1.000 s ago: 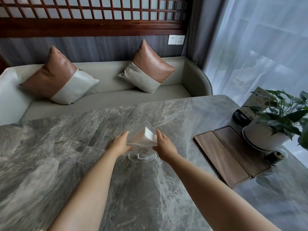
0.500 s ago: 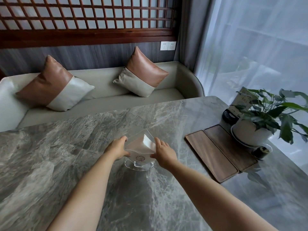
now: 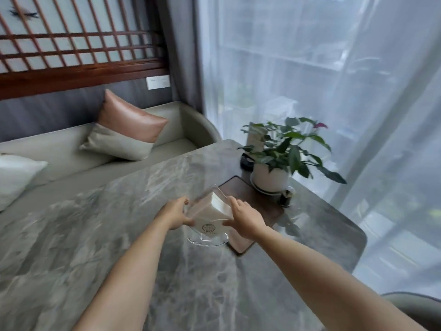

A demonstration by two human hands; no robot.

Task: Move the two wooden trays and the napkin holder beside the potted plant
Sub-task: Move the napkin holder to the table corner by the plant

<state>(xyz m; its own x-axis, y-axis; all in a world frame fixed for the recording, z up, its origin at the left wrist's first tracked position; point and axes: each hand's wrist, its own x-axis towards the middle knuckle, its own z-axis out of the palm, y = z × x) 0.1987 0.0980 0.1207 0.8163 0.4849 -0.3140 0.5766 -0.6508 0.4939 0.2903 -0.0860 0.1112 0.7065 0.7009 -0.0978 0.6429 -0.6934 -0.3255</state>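
Grey veined marble table (image 3: 71,235), polished, rounded corner far right of the hands; sheer curtain (image 3: 334,91) behind, padded bench (image 3: 59,149) w/ tan-and-cream cushion (image 3: 124,130) beyond the left hand. Left hand (image 3: 175,215) and right hand (image 3: 245,219) clamp the holder (image 3: 208,216) from either side, fingers closed on its walls: clear acrylic, V-shaped, round clear foot, stack of white napkins (image 3: 214,207) inside, small round logo on front. Foot looks just off the table, tilted; can't tell for sure. Dark wood trays (image 3: 260,204), flat, rounded corners, lie just right of and behind the right hand, partly hidden by it. Plant (image 3: 284,149) in smooth white pot past the trays. Vs 0.5 s ago: holder now much closer to trays, its foot reaching the tray edge; view swung right.
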